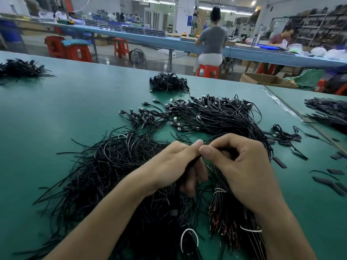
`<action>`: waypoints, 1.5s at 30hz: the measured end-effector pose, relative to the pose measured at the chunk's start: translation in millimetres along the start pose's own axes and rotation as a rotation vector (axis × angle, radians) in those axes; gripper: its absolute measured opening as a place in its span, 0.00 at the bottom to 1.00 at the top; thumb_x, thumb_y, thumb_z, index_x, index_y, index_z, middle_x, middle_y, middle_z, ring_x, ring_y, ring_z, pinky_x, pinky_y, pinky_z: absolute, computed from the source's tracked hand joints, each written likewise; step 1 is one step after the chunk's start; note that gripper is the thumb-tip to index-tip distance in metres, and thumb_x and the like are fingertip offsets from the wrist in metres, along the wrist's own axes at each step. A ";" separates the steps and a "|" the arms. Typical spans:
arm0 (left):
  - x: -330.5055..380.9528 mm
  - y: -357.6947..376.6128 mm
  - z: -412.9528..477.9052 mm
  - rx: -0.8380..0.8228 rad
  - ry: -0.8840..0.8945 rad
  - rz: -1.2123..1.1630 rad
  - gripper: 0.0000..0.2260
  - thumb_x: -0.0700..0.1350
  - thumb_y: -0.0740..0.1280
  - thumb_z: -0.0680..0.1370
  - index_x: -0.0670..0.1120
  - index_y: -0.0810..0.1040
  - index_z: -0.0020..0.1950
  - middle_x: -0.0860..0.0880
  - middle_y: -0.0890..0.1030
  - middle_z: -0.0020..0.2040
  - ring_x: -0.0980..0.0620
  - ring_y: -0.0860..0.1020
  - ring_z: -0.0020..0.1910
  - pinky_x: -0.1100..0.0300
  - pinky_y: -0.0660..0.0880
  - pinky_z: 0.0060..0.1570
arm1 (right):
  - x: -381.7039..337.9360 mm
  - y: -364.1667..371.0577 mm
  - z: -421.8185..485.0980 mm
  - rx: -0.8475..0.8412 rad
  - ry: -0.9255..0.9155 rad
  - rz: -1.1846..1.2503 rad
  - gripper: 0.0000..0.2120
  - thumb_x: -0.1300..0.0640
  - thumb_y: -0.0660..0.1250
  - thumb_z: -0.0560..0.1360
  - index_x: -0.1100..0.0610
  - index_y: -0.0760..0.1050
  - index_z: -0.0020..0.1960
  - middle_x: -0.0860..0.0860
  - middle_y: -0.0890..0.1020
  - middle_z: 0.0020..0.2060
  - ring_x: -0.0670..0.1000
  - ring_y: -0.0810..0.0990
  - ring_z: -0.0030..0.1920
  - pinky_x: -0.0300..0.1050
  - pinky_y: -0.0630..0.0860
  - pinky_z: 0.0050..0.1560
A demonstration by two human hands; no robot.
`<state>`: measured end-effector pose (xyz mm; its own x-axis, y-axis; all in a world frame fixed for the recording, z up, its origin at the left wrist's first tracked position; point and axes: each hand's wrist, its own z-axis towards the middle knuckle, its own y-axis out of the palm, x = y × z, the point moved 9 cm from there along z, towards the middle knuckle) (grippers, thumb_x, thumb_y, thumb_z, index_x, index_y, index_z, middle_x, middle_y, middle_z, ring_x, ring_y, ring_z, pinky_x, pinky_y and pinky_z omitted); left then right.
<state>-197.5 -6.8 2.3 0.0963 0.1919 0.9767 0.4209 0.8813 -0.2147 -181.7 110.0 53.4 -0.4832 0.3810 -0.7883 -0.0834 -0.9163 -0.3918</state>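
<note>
Left hand point(167, 166) and right hand point(244, 166) pinch one black wire point(194, 161) together.
Nearest, loose wires point(112, 175) cover the green counter point(56, 113); just above them both hands' curled fingers point(206, 152) meet on that wire. Beyond lie plug-ended cables point(216, 117), then a small bundle point(169, 82).

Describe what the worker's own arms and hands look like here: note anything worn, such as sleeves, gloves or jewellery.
The left hand and right hand are bare: no gloves, rings or watch. The left forearm and right forearm are uncovered to the picture's lower edge; no sleeve shows. The right thumbnail is short and unpainted.
</note>
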 end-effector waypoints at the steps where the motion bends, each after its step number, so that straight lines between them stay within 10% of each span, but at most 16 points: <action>1: 0.1 3.9 -2.6 -0.053 -0.018 -0.080 0.29 0.58 0.52 0.85 0.47 0.78 0.30 0.50 0.71 0.19 0.53 0.72 0.19 0.64 0.71 0.25 | 1.2 -5.3 0.1 0.049 0.002 0.057 0.07 0.48 0.75 0.68 0.50 0.81 0.36 0.43 0.78 0.27 0.41 0.71 0.27 0.29 0.67 0.28; 6: 26.3 5.8 -9.7 -0.241 0.094 -0.705 0.22 0.54 0.57 0.83 0.48 0.74 0.31 0.55 0.68 0.20 0.59 0.71 0.19 0.70 0.67 0.20 | 15.6 8.9 -0.9 -0.011 0.124 0.130 0.12 0.43 0.65 0.75 0.48 0.82 0.41 0.45 0.75 0.25 0.42 0.67 0.25 0.35 0.63 0.25; 9: 29.2 -21.1 -3.0 -0.007 0.213 -0.960 0.20 0.54 0.60 0.81 0.46 0.82 0.36 0.52 0.79 0.28 0.56 0.81 0.29 0.68 0.77 0.28 | 16.0 38.2 -6.8 -0.224 0.157 -0.040 0.12 0.50 0.63 0.81 0.46 0.81 0.41 0.48 0.77 0.28 0.45 0.68 0.25 0.41 0.65 0.25; 14: 18.1 -46.5 -3.2 0.451 0.337 -0.205 0.17 0.50 0.59 0.82 0.41 0.83 0.53 0.45 0.87 0.47 0.51 0.85 0.50 0.62 0.81 0.48 | 9.4 58.0 -17.2 -0.426 0.159 -0.119 0.11 0.53 0.63 0.82 0.50 0.78 0.42 0.46 0.74 0.25 0.46 0.66 0.25 0.45 0.64 0.25; 19: 14.8 -25.4 1.3 0.341 0.239 0.336 0.20 0.53 0.59 0.83 0.46 0.84 0.41 0.49 0.85 0.35 0.53 0.82 0.33 0.55 0.80 0.38 | -1.4 28.8 -9.9 -0.314 0.042 -0.188 0.08 0.53 0.69 0.78 0.53 0.83 0.41 0.50 0.82 0.32 0.50 0.77 0.30 0.47 0.74 0.32; 23: -1.5 -2.7 1.4 0.057 0.016 0.234 0.30 0.59 0.53 0.84 0.48 0.77 0.27 0.50 0.73 0.19 0.53 0.69 0.19 0.63 0.68 0.26 | -3.8 -2.3 -4.0 -0.091 0.018 -0.132 0.06 0.52 0.77 0.69 0.48 0.83 0.35 0.42 0.82 0.29 0.41 0.78 0.29 0.30 0.70 0.31; 31: 12.0 14.3 -16.2 -0.326 0.009 -0.318 0.25 0.57 0.57 0.82 0.52 0.68 0.25 0.55 0.64 0.19 0.57 0.67 0.18 0.68 0.61 0.20 | 1.2 16.0 -4.6 -0.261 0.074 0.405 0.05 0.51 0.76 0.68 0.52 0.82 0.40 0.50 0.83 0.34 0.50 0.78 0.36 0.39 0.78 0.40; 42: 6.9 -1.6 -1.8 0.006 0.053 -0.210 0.25 0.59 0.61 0.79 0.48 0.67 0.25 0.47 0.67 0.23 0.53 0.73 0.25 0.67 0.71 0.30 | 4.9 14.1 -2.1 -0.209 0.051 0.321 0.05 0.53 0.72 0.72 0.52 0.77 0.43 0.52 0.83 0.35 0.50 0.80 0.35 0.37 0.76 0.38; 45: 6.6 -1.8 1.4 0.090 0.077 -0.206 0.25 0.57 0.64 0.80 0.36 0.73 0.34 0.42 0.69 0.34 0.44 0.67 0.35 0.49 0.76 0.44 | 3.3 13.2 -2.1 -0.168 0.038 0.294 0.04 0.56 0.72 0.74 0.52 0.77 0.43 0.56 0.84 0.38 0.57 0.84 0.40 0.44 0.82 0.40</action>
<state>-198.9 -6.5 9.2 0.0872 -0.0264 0.9958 0.3567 0.9342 -0.0064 -182.6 99.4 44.7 -0.4325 0.1109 -0.8948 0.2012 -0.9555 -0.2157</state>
